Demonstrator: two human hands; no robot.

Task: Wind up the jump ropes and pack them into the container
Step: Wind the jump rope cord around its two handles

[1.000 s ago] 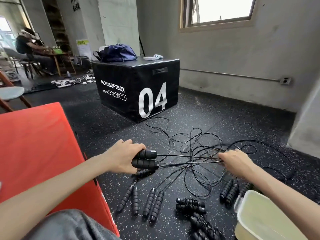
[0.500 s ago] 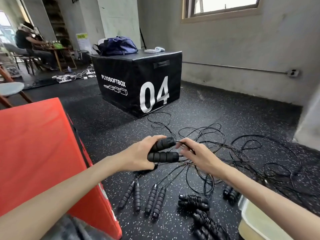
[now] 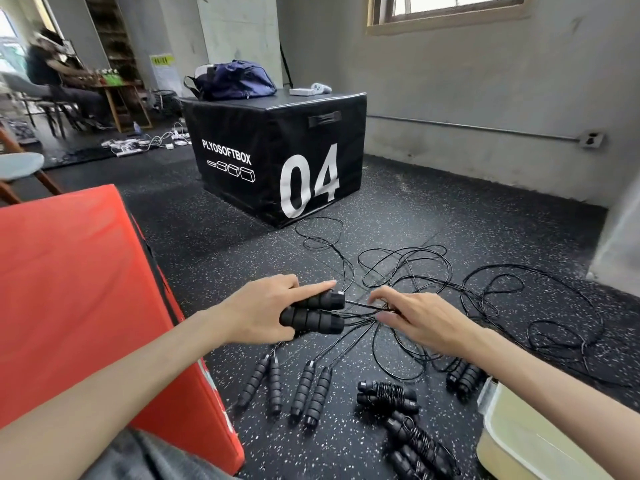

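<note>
My left hand (image 3: 263, 308) has its grip wrapped round a pair of handles (image 3: 313, 311) held side by side, index finger laid straight along the top one, so the two ends of one jump rope stay together as a core to wind onto. My right hand (image 3: 420, 320) sits just beside the handle ends, fingers lightly curled over the cord (image 3: 360, 306) where it leaves them; I read that as a pinch on the cord, though the fingertips are partly hidden and I cannot be sure how firmly it is caught. Gripping close to the handles should let me lay the first turns tight.

The rest of that cord runs out into a loose tangle (image 3: 433, 271) spread over the floor (image 3: 398, 202) ahead, mixed with other ropes' cords, so pulling slack could drag neighbours along.

Below my hands, two unwound pairs of handles (image 3: 287, 388) lie in a row, another pair (image 3: 464, 374) near the container. Two finished bundles (image 3: 394, 407), cord wrapped round the handles, lie on the floor just left of the pale container (image 3: 519, 434) at my lower right, not yet packed. By my judgement the job is early: winding is the step in hand.
</note>
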